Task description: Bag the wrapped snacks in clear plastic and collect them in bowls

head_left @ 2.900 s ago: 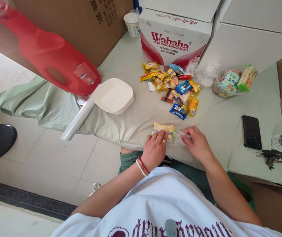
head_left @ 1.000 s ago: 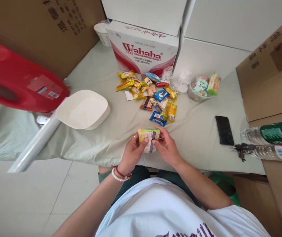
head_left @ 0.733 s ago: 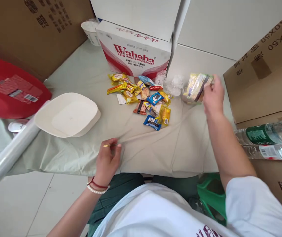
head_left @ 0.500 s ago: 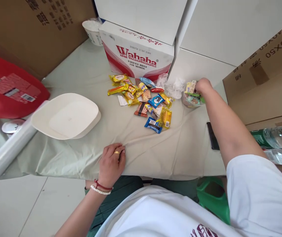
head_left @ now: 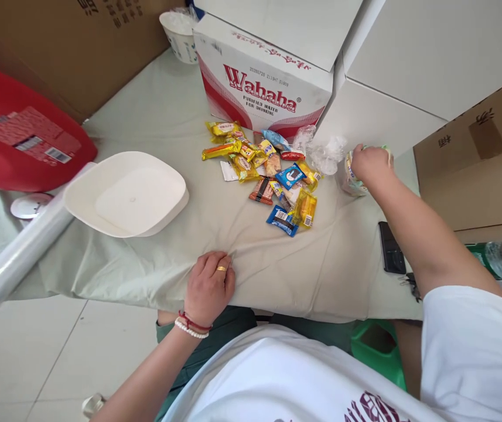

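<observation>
My right hand [head_left: 371, 164] is curled over the mouth of a clear plastic container [head_left: 351, 186] at the back right. Colourful wrapping shows on both sides of the hand, but the fingertips and whatever they grip are hidden. Near the front edge of the table my left hand [head_left: 211, 284] rests on the cloth, its fingers curled in and nothing visible in them. Beyond it lies a loose pile of wrapped snacks, among them a blue packet [head_left: 282, 221], a yellow packet [head_left: 306, 208] and a brown packet [head_left: 262, 191].
A white plastic basin [head_left: 132, 196] stands at the left, beside a roll of clear film [head_left: 22, 252] and a red jug [head_left: 26, 129]. Behind the snacks are a Wahaha carton [head_left: 263, 82] and crumpled clear plastic [head_left: 327, 155]. A phone [head_left: 391, 247] lies by my right forearm.
My right hand has moved from the container's right rim to over its mouth, now covering the packet that showed there. My left hand stays on the cloth; the view has shifted slightly.
</observation>
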Motion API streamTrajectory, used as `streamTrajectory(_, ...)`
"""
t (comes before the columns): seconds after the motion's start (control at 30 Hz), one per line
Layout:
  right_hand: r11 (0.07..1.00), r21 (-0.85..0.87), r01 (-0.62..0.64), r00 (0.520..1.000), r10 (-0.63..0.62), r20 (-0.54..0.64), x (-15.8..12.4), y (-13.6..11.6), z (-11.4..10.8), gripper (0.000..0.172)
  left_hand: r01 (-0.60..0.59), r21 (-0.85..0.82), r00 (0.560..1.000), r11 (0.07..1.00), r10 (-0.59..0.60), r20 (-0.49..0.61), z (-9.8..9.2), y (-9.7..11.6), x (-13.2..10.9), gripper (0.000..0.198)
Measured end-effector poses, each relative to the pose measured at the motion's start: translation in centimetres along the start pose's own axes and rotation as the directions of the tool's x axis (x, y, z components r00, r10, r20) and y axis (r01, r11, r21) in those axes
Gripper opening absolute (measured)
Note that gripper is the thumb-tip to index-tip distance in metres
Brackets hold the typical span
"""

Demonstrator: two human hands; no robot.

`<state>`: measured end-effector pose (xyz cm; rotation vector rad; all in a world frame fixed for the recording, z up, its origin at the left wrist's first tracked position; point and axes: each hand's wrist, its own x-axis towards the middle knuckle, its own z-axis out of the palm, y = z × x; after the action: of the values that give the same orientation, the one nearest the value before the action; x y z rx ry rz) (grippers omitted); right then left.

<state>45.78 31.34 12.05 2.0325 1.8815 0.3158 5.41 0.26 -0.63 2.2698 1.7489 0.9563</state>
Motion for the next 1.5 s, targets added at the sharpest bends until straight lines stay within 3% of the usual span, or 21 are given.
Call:
streamTrajectory(0.07, 0.998, -0.055, 0.04, 0.999, -0.042, -0.032, -0.5, -0.5, -0.4, 0.045, 0.019, -0.006, 1.0, 1.0, -0.019, 0.001, 0.1, 0.0, -0.1, 0.019)
streamTrajectory(0.13, 0.995, -0.069, 0.067, 0.994, -0.072, -0.084, -1.2, -0.7, -1.0, 0.054, 0.034, -0.015, 0.999, 0.999, -0.034, 0.002, 0.1, -0.1, -0.1, 0.019)
streamTrajectory(0.2, 0.998, -0.017, 0.061, 0.985, -0.063, -0.16, -2.4, -0.7, -1.4, 0.057, 0.039, -0.017, 0.999, 0.999, -0.039, 0.002, 0.1, -0.2, -0.2, 0.02)
streamTrajectory(0.27, 0.998, 0.049, 0.044, 0.969, -0.031, -0.244, -4.0, -0.9, -1.2, 0.048, 0.04, -0.021, 0.999, 0.999, -0.04, 0.002, 0.1, -0.2, -0.2, 0.02)
streamTrajectory(0.33, 0.993, 0.093, 0.066, 0.955, -0.036, -0.296, -5.9, -1.3, -0.3, 0.043, 0.041, -0.031, 0.999, 0.999, -0.041, 0.0, 0.1, -0.2, -0.2, 0.02)
streamTrajectory(0.5, 0.983, 0.146, 0.112, 0.961, -0.07, -0.269, -9.9, -1.3, 4.1, 0.05, -0.002, 0.001, 1.0, 1.0, 0.002, -0.01, 0.2, -0.4, -0.2, 0.018)
streamTrajectory(0.63, 0.979, 0.203, 0.038, 0.963, 0.017, -0.267, -11.6, 1.0, 7.1, 0.052, -0.051, 0.055, 0.998, 0.997, 0.052, -0.017, 0.1, -0.4, -0.1, 0.017)
streamTrajectory(0.83, 0.976, 0.216, -0.028, 0.968, 0.08, -0.237, -12.5, 7.3, 10.4, 0.055, -0.094, 0.111, 0.994, 0.989, 0.099, -0.043, 0.0, -0.2, 0.1, 0.015)
streamTrajectory(1.0, 0.973, 0.228, -0.03, 0.964, 0.088, -0.249, -10.0, 12.7, 12.9, 0.054, -0.129, 0.144, 0.989, 0.981, 0.138, -0.055, 0.0, -0.3, 0.3, 0.015)
streamTrajectory(1.2, 0.948, 0.317, -0.002, 0.944, 0.106, -0.311, -2.4, 18.9, 16.4, 0.052, -0.164, 0.199, 0.982, 0.966, 0.179, -0.061, -0.2, -0.2, 0.6, 0.019)
streamTrajectory(1.37, 0.934, 0.357, 0.011, 0.933, 0.119, -0.341, 3.8, 21.7, 17.7, 0.064, -0.169, 0.248, 0.98, 0.954, 0.189, -0.058, -0.1, -0.4, 0.8, 0.019)
streamTrajectory(1.5, 0.931, 0.362, 0.039, 0.914, 0.113, -0.389, 8.1, 22.7, 17.8, 0.062, -0.147, 0.261, 0.984, 0.954, 0.169, -0.064, 0.1, -0.5, 0.8, 0.017)
